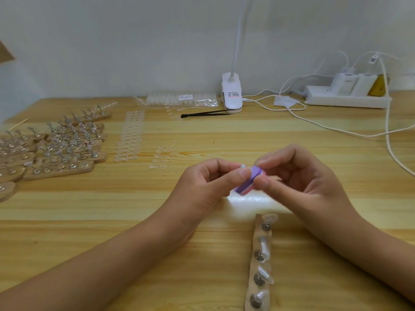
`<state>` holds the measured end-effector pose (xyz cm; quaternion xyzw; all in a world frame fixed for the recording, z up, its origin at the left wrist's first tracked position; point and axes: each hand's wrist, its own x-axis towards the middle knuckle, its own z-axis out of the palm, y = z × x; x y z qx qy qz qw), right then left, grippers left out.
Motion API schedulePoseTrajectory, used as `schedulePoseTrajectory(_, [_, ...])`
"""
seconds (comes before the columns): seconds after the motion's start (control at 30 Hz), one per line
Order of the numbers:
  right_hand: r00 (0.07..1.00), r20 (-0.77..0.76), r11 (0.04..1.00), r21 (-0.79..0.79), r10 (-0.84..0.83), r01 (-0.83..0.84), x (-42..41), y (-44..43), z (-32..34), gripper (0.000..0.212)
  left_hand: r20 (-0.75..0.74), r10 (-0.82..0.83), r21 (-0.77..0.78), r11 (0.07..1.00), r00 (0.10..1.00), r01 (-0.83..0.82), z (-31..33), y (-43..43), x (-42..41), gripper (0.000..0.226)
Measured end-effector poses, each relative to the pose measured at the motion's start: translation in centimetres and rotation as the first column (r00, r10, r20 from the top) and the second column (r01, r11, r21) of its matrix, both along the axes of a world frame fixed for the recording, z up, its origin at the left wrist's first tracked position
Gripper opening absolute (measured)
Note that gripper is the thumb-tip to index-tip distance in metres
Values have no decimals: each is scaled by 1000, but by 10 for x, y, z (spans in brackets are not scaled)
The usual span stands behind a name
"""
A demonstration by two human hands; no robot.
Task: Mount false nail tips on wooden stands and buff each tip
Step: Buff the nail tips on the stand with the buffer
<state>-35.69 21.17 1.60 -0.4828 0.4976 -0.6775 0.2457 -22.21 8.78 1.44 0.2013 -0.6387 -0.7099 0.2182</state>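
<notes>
Over the middle of the wooden table (202, 135) the left hand (208, 178) pinches a small clear nail tip (243, 166) between thumb and curled forefinger, its other fingers folded into the palm. The right hand (298, 176) grips a purple buffer block (247, 180) between thumb and fingertips, and the block touches the tip where the two hands meet. The block's long axis runs on a slant, its lower end pointing toward the person and to the left, its upper end toward the right hand; the purple face looks up and left, with a pink edge along its underside. Which way the pinched tip points cannot be told, as the thumb hides most of it. Just in front of the right wrist lies a wooden stand (253, 242), its long axis running almost straight away from the person, with four metal holders in a row that carry mounted tips (265, 248). Far to the left is a heap of stands (67, 151) with more tips, beside it rows of loose tips (131, 135). Along the wall stand a bag of tips (182, 99), a clip lamp (232, 93), black tweezers (206, 113) and a power strip (345, 101) with white cables
</notes>
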Motion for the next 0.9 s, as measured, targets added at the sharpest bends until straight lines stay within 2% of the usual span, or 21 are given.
schedulePoseTrajectory(0.07, [998,4,998,-20,-55,55,-1,0,0,24,3,4,-8,1000,1000,-4,1,0,0,27])
schedulePoseTrajectory(0.17, [1000,8,1000,16,-9,9,-1,-1,1,27,-1,10,-2,1000,1000,-10,1,1,0,19])
schedulePoseTrajectory(0.3, [994,24,992,-71,-107,109,-1,-1,2,20,-5,1,-7,1000,1000,-1,1,1,0,20])
schedulePoseTrajectory(0.43, [996,20,997,-12,-82,82,-2,-1,1,28,2,12,-12,1000,1000,-11,0,-1,0,21])
schedulePoseTrajectory(0.5, [994,22,994,-31,-107,108,-2,-1,0,26,-1,5,-24,1000,1000,-5,-1,-1,-1,23])
schedulePoseTrajectory(0.6, [1000,1,999,15,-30,30,-2,-2,-2,19,-13,8,-24,1000,1000,-9,-2,-1,-1,26])
schedulePoseTrajectory(0.7, [997,13,997,-15,-71,71,-1,-1,-2,23,-7,6,-33,999,1000,-7,-2,-1,-1,28])
schedulePoseTrajectory(0.8, [1000,-4,1000,-9,-22,22,1,-1,-1,24,-13,1,-28,1000,1000,-2,-2,-1,-1,29])
schedulePoseTrajectory(0.9, [997,22,997,-33,-73,73,0,0,-1,22,-15,6,-23,1000,1000,-6,0,-1,-1,27])
